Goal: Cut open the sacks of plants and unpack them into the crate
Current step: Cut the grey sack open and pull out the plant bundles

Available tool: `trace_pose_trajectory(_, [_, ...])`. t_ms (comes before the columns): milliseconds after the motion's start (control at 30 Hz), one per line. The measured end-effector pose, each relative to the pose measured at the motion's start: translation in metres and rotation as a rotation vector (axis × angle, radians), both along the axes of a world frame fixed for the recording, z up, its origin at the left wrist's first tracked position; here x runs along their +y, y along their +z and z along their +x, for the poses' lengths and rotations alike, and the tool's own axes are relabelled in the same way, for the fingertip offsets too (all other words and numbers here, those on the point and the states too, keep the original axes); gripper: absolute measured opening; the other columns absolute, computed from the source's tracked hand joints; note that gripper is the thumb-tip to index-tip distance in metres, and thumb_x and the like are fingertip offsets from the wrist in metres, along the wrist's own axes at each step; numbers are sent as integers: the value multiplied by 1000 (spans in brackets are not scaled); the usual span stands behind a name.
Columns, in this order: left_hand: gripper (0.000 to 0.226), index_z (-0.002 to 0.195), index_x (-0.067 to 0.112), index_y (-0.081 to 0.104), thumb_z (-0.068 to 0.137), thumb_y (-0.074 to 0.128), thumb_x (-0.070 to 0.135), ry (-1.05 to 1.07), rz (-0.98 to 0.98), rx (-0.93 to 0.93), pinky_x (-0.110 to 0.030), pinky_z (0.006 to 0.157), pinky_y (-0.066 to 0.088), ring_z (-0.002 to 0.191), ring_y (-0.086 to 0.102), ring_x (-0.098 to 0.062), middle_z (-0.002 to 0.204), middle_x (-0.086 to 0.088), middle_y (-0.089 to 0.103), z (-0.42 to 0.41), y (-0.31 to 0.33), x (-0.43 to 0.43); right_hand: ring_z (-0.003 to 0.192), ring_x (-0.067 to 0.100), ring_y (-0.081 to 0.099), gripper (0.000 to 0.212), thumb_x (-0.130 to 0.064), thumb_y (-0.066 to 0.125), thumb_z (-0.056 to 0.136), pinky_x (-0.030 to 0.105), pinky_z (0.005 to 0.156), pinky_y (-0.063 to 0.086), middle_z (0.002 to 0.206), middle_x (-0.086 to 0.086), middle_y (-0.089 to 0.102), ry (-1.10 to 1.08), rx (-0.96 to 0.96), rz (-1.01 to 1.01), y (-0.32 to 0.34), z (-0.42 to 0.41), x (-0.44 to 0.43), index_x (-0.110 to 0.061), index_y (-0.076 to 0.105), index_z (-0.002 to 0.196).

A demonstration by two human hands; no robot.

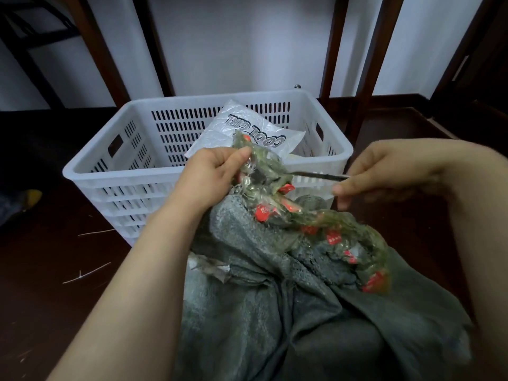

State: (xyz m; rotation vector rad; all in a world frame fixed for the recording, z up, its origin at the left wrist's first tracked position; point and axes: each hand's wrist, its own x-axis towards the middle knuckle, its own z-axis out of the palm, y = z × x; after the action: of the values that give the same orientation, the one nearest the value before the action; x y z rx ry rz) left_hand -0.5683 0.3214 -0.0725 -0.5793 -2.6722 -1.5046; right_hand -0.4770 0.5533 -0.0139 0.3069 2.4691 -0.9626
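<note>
This reads as a plain indoor room, probably in a home or a small storeroom rather than a shop; the floor (49, 270) is dark polished wood, with a matching dark skirting board (390, 101) running along the foot of bare white walls (247, 37). Slim dark wooden posts (334, 45) of furniture frames stand against the wall, though the view cuts them off too soon to tell what they carry; a white slotted plastic crate (90, 163) sits straight on the floor, and thin dry stems (86, 273) lie scattered on the boards to its left.
</note>
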Motion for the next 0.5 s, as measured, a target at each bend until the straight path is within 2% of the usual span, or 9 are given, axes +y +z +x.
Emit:
trace_pose_trajectory(67, [38,85,8,73,93,54,40,1,79,-34,-23,84,50,82,65,-30,84,-13,73,4,2,2,35,7,18,40,-42,67,64,13,38,11,42,-3,30,-113,44,-269,-14,-1,12,-4,71,75])
trace_pose_trajectory(100, [36,86,10,73,93,53,39,-5,113,-55,-13,75,48,80,63,-26,84,-10,74,6,4,3,33,5,17,37,-40,64,66,11,38,10,42,-3,30,-200,92,-399,-22,-5,13,-4,67,74])
trace_pose_trajectory(200, [38,90,9,73,94,50,39,-44,168,-115,1,59,40,71,60,2,82,5,74,15,9,12,29,1,18,44,-42,66,64,8,33,11,54,1,56,-371,236,-593,-39,-19,3,-4,65,84])
trace_pose_trajectory(233, [40,91,10,74,94,49,40,-55,177,-128,0,64,41,71,60,7,78,9,73,17,10,14,30,1,18,51,-44,68,60,9,31,12,65,4,67,-368,260,-607,-41,-23,-4,-2,64,89])
trace_pose_trajectory(267, [40,91,12,74,94,49,42,-62,196,-146,-5,73,46,76,63,2,76,9,73,19,10,17,30,1,18,57,-44,70,57,10,31,13,72,4,72,-352,263,-619,-44,-25,-12,-1,63,93])
trace_pose_trajectory(333, [36,90,19,74,93,50,45,-66,252,-204,-26,83,53,84,66,-28,79,0,75,23,14,19,32,2,18,53,-40,74,56,11,31,15,60,0,66,-312,245,-649,-48,-29,-27,-2,59,91])
trace_pose_trajectory(367, [34,89,19,74,92,51,45,-64,263,-215,-28,74,53,76,60,-36,79,-4,75,24,16,19,32,3,18,47,-36,77,57,11,32,15,52,-2,56,-297,244,-661,-50,-30,-32,-5,58,87])
trace_pose_trajectory(433, [43,91,12,73,87,56,51,-71,231,-226,-23,56,41,65,45,-28,81,-11,74,22,17,15,31,5,20,30,-25,79,64,12,33,16,45,-3,44,-322,284,-658,-54,-33,-37,-8,60,81])
trace_pose_trajectory(500, [72,97,5,71,67,64,70,-103,183,-289,-24,61,39,63,47,-18,82,-9,69,21,15,10,29,4,22,18,-16,76,76,13,32,17,37,-6,43,-415,369,-642,-55,-36,-37,-8,60,76])
